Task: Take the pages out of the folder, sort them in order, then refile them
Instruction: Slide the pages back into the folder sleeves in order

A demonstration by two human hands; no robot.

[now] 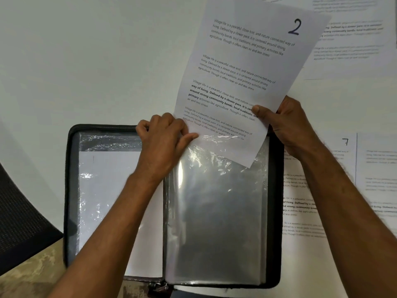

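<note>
Page 2: lower edge entering the right-hand clear sleeve of the open zip folder.
Handling: we judge it light and floppy; we support both lower edges.
Right hand: pinches the page's edge.
Left hand: fingers curled, pinching the sleeve mouth open.

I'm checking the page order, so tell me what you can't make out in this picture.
- Head view: loose pages at top right are blurred, numbers unreadable.
- Page beside the page marked 7 is cut off by the right edge.
- Filed sheet in the left sleeve: glare and the left hand hide its number.
- Page 2's lower right text is covered by the right hand.
</note>
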